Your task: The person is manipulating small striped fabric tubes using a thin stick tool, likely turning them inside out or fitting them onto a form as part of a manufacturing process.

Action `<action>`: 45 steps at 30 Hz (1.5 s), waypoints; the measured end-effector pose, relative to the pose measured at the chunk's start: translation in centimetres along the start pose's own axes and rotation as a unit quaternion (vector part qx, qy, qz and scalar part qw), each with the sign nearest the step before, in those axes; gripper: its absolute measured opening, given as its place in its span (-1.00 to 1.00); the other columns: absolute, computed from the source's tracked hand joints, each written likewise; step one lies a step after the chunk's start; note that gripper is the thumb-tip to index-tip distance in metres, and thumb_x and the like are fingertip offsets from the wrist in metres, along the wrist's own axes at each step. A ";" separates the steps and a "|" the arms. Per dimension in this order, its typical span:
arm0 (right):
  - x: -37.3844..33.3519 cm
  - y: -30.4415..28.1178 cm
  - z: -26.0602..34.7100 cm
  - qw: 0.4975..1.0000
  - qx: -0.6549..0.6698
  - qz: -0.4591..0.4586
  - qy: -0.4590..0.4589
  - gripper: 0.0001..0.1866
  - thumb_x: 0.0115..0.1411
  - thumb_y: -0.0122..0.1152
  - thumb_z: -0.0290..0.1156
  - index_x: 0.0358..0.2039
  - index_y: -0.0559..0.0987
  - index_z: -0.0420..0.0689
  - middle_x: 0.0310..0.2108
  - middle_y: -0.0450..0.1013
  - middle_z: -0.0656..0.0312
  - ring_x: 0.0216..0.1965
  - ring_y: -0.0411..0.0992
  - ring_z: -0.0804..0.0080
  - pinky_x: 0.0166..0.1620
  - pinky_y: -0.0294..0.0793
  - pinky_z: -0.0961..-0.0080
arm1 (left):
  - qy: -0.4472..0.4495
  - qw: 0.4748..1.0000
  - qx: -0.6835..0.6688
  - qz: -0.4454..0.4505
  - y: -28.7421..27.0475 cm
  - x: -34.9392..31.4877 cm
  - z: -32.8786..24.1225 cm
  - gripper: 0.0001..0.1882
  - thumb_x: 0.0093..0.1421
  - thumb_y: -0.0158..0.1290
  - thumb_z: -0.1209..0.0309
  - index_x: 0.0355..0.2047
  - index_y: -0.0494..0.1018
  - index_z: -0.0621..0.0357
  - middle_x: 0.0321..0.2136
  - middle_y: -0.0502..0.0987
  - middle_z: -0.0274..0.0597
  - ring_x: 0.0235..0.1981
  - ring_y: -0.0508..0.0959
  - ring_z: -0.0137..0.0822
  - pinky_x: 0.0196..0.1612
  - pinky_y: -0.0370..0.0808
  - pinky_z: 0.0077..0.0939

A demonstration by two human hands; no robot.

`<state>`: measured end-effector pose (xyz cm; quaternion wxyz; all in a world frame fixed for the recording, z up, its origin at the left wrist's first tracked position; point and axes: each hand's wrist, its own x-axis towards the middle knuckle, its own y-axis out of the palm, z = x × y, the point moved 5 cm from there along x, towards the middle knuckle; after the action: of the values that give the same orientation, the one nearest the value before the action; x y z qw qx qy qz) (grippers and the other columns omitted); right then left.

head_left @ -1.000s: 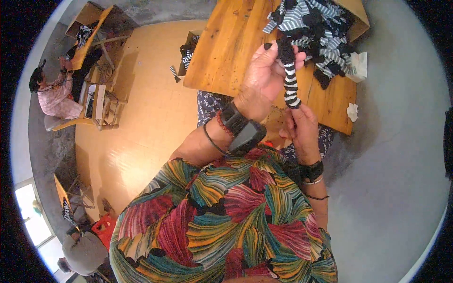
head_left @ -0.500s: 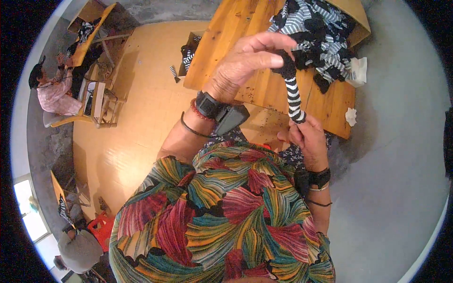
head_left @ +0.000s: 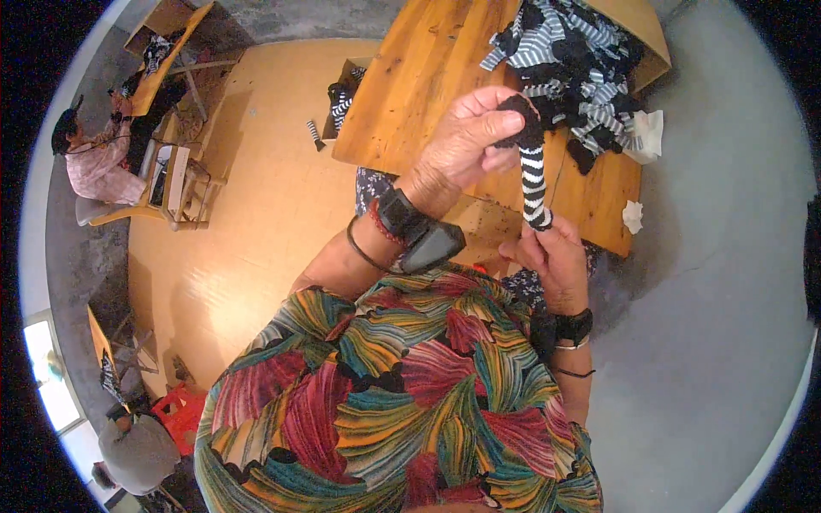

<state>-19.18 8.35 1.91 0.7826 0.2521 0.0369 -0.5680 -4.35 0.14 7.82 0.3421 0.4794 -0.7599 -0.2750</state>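
A black-and-white striped sock (head_left: 534, 175) is held stretched above the wooden bench (head_left: 428, 94): its black end is pinched by the left hand (head_left: 466, 141), its lower end gripped by the right hand (head_left: 552, 261). A sock pile (head_left: 577, 64) lies beyond.

L hand (head_left: 466, 141) pinches black toe of striped sock (head_left: 534, 175), R hand (head_left: 552, 256) grips its lower end. Sock pile (head_left: 581, 68) on wooden table (head_left: 428, 94) just beyond hands.
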 end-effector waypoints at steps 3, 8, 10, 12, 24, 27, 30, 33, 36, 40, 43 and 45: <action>0.1 2.1 0.0 0.997 0.077 0.016 0.001 -0.81 0.10 -0.03 -0.32 -0.51 0.39 -0.18 -0.80 0.12 0.43 -0.77 0.04 0.70 -0.68 -0.01 0.75 | 0.008 0.997 -0.078 0.000 0.7 -0.3 1.3 -0.79 0.04 0.03 0.40 -0.33 0.37 0.27 -0.59 0.42 -0.34 -0.81 0.16 -0.68 -0.80 0.05 -0.81; -0.4 4.3 1.2 0.990 0.134 0.019 0.027 -0.79 0.10 -0.02 -0.29 -0.54 0.35 -0.15 -0.80 0.12 0.41 -0.77 0.07 0.66 -0.67 0.01 0.72 | 0.010 1.000 0.014 -0.022 2.3 -0.2 -0.1 -0.78 0.05 0.02 0.38 -0.34 0.37 0.27 -0.59 0.42 -0.38 -0.79 0.16 -0.70 -0.78 0.06 -0.82; -0.4 3.1 1.9 0.998 0.058 -0.032 0.001 -0.79 0.11 -0.02 -0.29 -0.55 0.36 -0.15 -0.79 0.13 0.43 -0.75 0.06 0.70 -0.66 -0.01 0.73 | 0.010 0.998 0.051 -0.023 1.3 0.4 -0.9 -0.78 0.05 0.01 0.38 -0.33 0.37 0.28 -0.59 0.43 -0.35 -0.80 0.16 -0.69 -0.78 0.07 -0.82; -0.4 0.8 2.2 0.989 -0.129 -0.060 -0.046 -0.78 0.12 -0.03 -0.30 -0.52 0.40 -0.18 -0.76 0.14 0.46 -0.72 0.05 0.74 -0.65 -0.01 0.74 | 0.012 0.998 0.061 -0.028 0.3 0.3 -1.3 -0.81 0.07 0.00 0.33 -0.40 0.37 0.19 -0.62 0.42 -0.36 -0.78 0.17 -0.68 -0.75 0.09 -0.80; -0.7 0.1 0.7 0.999 -0.005 -0.047 -0.020 -0.81 0.12 0.00 -0.32 -0.49 0.45 -0.17 -0.71 0.24 0.47 -0.71 0.11 0.78 -0.67 0.01 0.83 | -0.023 0.995 -0.057 -0.081 1.3 -0.2 0.8 -0.86 0.11 -0.02 0.35 -0.40 0.36 0.15 -0.62 0.41 -0.37 -0.85 0.14 -0.63 -0.80 0.08 -0.76; -0.8 0.2 0.6 0.999 -0.003 -0.034 -0.014 -0.82 0.12 0.00 -0.32 -0.51 0.44 -0.15 -0.74 0.19 0.49 -0.74 0.07 0.78 -0.69 -0.02 0.81 | -0.036 0.993 0.060 -0.095 1.3 -0.7 0.9 -0.88 0.10 -0.01 0.40 -0.37 0.37 0.16 -0.60 0.40 -0.43 -0.78 0.19 -0.68 -0.75 0.12 -0.79; -0.8 0.5 1.4 0.997 -0.037 -0.071 0.007 -0.81 0.12 0.00 -0.31 -0.52 0.43 -0.15 -0.76 0.17 0.48 -0.76 0.06 0.76 -0.70 -0.03 0.79 | -0.044 0.985 0.118 -0.117 1.6 -1.0 1.1 -0.88 0.08 0.01 0.43 -0.37 0.36 0.16 -0.58 0.40 -0.48 -0.71 0.25 -0.72 -0.72 0.14 -0.84; -0.7 1.5 1.5 0.998 0.005 -0.065 0.013 -0.80 0.13 -0.01 -0.30 -0.53 0.43 -0.16 -0.77 0.17 0.46 -0.76 0.06 0.75 -0.70 -0.03 0.77 | -0.058 0.992 0.071 -0.092 2.0 -1.1 1.5 -0.87 0.08 0.00 0.41 -0.36 0.36 0.14 -0.58 0.39 -0.50 -0.74 0.22 -0.71 -0.74 0.11 -0.83; -0.8 1.8 1.4 0.997 0.070 -0.035 -0.003 -0.78 0.13 -0.03 -0.31 -0.55 0.42 -0.16 -0.78 0.16 0.45 -0.76 0.04 0.75 -0.69 -0.01 0.75 | -0.045 0.993 0.031 -0.103 1.0 -0.5 1.2 -0.86 0.08 0.00 0.40 -0.37 0.38 0.18 -0.59 0.42 -0.38 -0.81 0.17 -0.68 -0.77 0.10 -0.80; -1.2 -0.5 1.0 0.993 -0.094 -0.068 -0.004 -0.78 0.13 -0.03 -0.30 -0.55 0.42 -0.16 -0.77 0.16 0.46 -0.74 0.03 0.75 -0.67 -0.03 0.75 | 0.001 0.995 0.000 -0.095 0.1 0.0 -0.1 -0.85 0.09 -0.02 0.41 -0.40 0.39 0.25 -0.70 0.37 -0.39 -0.86 0.12 -0.65 -0.81 0.04 -0.78; -1.5 -0.9 1.8 0.987 -0.143 -0.066 -0.016 -0.78 0.13 -0.03 -0.30 -0.53 0.43 -0.16 -0.75 0.18 0.47 -0.74 0.04 0.75 -0.66 -0.03 0.76 | -0.032 0.996 0.020 -0.084 0.1 -0.1 0.5 -0.83 0.11 -0.05 0.37 -0.35 0.37 0.22 -0.66 0.36 -0.41 -0.83 0.09 -0.68 -0.77 0.07 -0.81; -1.4 -0.9 2.1 0.983 -0.167 -0.075 -0.020 -0.79 0.13 -0.04 -0.31 -0.52 0.44 -0.16 -0.75 0.19 0.48 -0.74 0.05 0.75 -0.66 -0.02 0.76 | -0.058 0.995 0.000 -0.075 0.2 -0.3 1.4 -0.81 0.10 -0.03 0.35 -0.34 0.37 0.21 -0.67 0.34 -0.41 -0.83 0.11 -0.67 -0.78 0.07 -0.80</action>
<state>-20.96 8.47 3.97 0.7697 0.1033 0.1344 -0.6155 -5.43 0.64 6.99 0.2758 0.5185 -0.7404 -0.3270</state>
